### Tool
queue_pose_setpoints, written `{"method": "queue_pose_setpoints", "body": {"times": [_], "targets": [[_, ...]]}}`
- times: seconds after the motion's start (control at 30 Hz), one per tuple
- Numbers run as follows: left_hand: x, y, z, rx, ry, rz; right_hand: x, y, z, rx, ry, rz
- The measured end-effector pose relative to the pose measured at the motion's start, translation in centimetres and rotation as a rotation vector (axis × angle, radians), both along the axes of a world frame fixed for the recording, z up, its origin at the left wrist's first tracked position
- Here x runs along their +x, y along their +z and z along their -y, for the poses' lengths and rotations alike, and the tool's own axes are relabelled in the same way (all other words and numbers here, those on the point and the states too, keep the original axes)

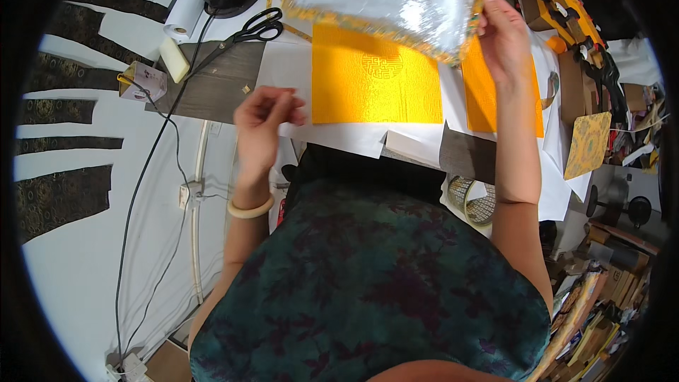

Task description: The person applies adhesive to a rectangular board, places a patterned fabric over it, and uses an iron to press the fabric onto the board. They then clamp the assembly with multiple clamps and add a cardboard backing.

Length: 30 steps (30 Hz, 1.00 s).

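By the near edge of the table (pixel 230 81), the left hand (pixel 263 124) has curled fingers; I can't tell if they pinch anything. A yellow square (pixel 378 95) lies near that edge. Farther, the right hand (pixel 506 39) pinches a raised shiny sheet (pixel 385 0).

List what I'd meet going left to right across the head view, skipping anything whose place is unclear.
Lowest dark patterned strip, pale block, left hand, yellow embossed sheet, right hand, gold patterned piece.
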State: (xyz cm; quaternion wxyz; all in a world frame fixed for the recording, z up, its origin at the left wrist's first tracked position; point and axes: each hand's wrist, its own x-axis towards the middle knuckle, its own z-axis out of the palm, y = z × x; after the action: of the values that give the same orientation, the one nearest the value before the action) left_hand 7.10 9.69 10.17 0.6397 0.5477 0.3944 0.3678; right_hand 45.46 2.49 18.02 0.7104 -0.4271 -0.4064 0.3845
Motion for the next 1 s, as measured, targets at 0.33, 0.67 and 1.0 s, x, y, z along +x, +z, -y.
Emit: {"method": "queue_pose_setpoints", "body": {"times": [0.33, 0.67, 1.0], "targets": [[-15.7, -3.4, -2.2, 0.08, 0.411, -0.088, 2.3, -0.9, 2.7, -0.055, -0.08, -0.077], [-14.6, -4.4, -2.2, -0.051, 0.428, 0.072, 1.4, -3.4, 4.0, -0.164, -0.206, -0.136], [-13.2, -3.1, -2.3, -0.064, 0.499, 0.341, 0.7, -4.7, 4.1, -0.184, -0.198, -0.152]]}}
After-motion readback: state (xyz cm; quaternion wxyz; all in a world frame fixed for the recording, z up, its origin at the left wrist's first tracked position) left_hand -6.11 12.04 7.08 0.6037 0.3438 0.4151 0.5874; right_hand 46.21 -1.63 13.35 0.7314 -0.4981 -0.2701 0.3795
